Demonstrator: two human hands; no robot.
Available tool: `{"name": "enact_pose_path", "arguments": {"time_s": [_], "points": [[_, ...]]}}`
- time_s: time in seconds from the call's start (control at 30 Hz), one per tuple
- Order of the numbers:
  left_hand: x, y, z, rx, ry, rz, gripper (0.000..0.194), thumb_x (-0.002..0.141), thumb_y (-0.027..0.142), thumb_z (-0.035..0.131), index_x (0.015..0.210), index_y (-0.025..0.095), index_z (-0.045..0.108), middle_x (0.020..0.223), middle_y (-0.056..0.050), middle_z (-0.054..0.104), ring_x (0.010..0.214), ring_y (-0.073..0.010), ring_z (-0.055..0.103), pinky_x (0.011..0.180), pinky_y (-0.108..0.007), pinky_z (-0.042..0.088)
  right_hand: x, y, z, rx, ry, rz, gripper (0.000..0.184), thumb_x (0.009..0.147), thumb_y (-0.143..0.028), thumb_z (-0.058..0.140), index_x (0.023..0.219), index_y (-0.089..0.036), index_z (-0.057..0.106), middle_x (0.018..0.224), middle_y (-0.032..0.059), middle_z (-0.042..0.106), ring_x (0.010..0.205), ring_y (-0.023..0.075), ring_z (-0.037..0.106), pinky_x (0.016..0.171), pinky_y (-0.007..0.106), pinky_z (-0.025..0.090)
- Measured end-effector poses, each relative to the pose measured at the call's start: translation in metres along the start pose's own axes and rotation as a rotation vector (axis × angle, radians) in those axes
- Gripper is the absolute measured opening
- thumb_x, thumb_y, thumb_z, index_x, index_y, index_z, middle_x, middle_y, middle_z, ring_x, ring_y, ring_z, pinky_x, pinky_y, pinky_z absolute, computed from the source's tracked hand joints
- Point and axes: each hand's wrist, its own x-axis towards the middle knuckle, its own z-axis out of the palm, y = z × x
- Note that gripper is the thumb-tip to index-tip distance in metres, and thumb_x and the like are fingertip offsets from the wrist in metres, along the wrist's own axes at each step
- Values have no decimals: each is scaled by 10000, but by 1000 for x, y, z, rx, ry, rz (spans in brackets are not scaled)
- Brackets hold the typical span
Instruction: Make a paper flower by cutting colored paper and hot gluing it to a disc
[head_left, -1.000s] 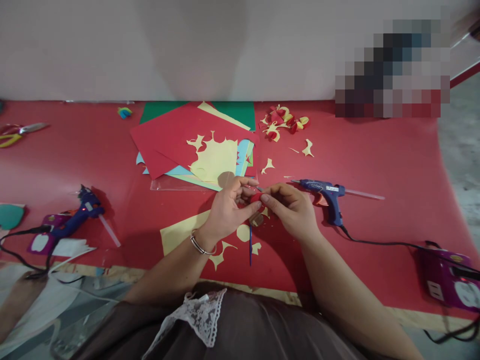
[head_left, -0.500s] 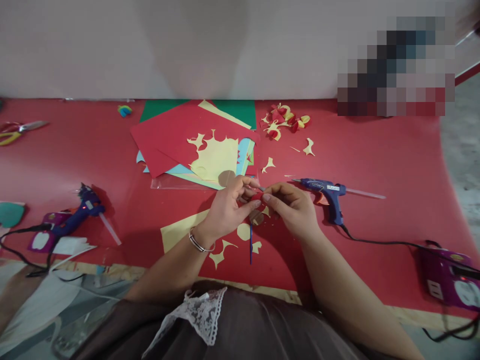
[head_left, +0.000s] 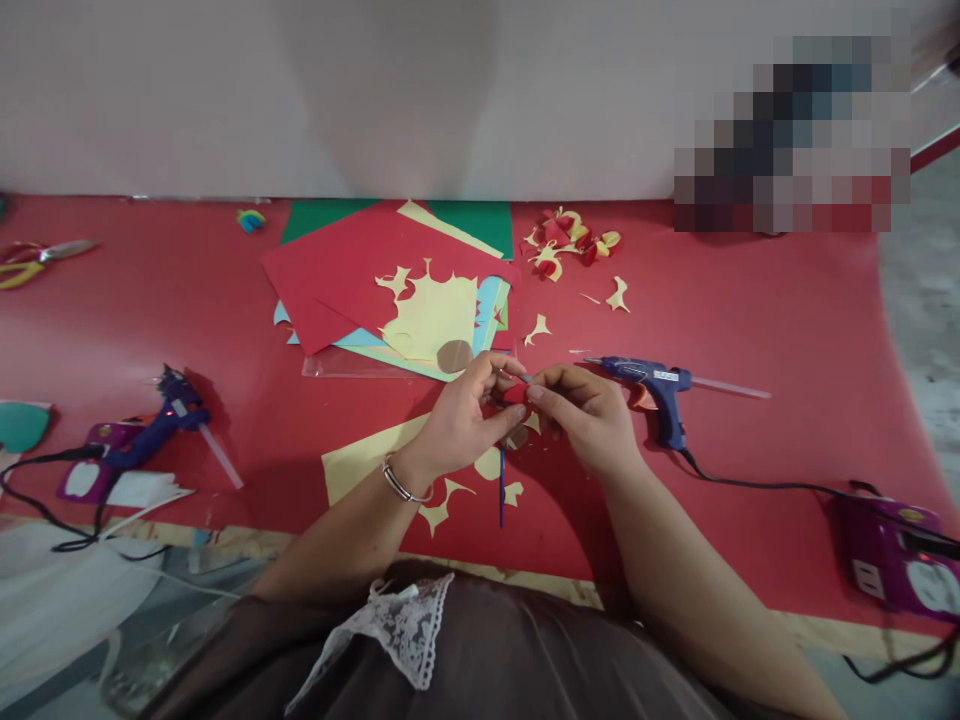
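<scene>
My left hand (head_left: 474,415) and my right hand (head_left: 589,412) meet at the middle of the red table. Between their fingertips they pinch a small red paper piece (head_left: 515,394), partly hidden by the fingers. A small greyish tip (head_left: 526,378) shows at the fingers; what it belongs to I cannot make out. Just below the hands lie a brown disc (head_left: 517,437), a yellow paper circle (head_left: 487,462) partly behind my left hand, and a thin blue stick (head_left: 502,495). Another brown disc (head_left: 454,355) rests beyond my left hand.
Paper sheets, including a red sheet (head_left: 337,270) and cut yellow paper (head_left: 435,315), lie ahead. Red and yellow paper pieces (head_left: 574,240) are heaped behind. Glue guns stand right (head_left: 652,385) and left (head_left: 169,410), with cords. Scissors (head_left: 49,258) lie far left.
My left hand has shifted slightly right, covering more of the yellow circle. The red paper piece has turned a little between the fingers. Another person's arm at lower left has gone from view.
</scene>
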Motion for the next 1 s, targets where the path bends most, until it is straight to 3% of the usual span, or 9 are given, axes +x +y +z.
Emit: {"name": "enact_pose_path", "arguments": {"time_s": [0.2, 0.4, 0.7, 1.0], "points": [[1, 1, -3, -81, -14, -26, 313, 916, 217, 757, 1166, 228, 569, 948, -30, 685, 864, -161, 692, 788, -296, 578, 0, -4, 4, 29, -38, 11, 366, 898, -545, 835, 813, -218, 695, 628, -33, 619, 516, 123, 528, 529, 286, 444], [0, 5, -9, 9, -67, 64, 327, 927, 199, 740, 1202, 235, 567, 915, 0, 662, 828, -141, 658, 746, -273, 549, -1, -10, 5, 109, -113, 53, 446, 879, -630, 842, 814, -223, 674, 583, -54, 573, 452, 110, 473, 471, 281, 416], [0, 1, -4, -61, 8, -30, 379, 896, 232, 789, 1176, 229, 534, 769, 54, 606, 712, -115, 623, 676, -250, 507, -1, -8, 2, 53, -159, 33, 418, 915, -613, 824, 858, -226, 679, 673, -16, 689, 515, 136, 569, 521, 298, 486], [4, 2, -13, -154, -111, -49, 274, 897, 290, 847, 1067, 208, 649, 788, 8, 731, 734, -125, 712, 687, -251, 569, -1, -13, 2, 70, -160, 14, 429, 912, -612, 827, 803, -224, 681, 586, -38, 621, 457, 115, 506, 460, 273, 410]]}}
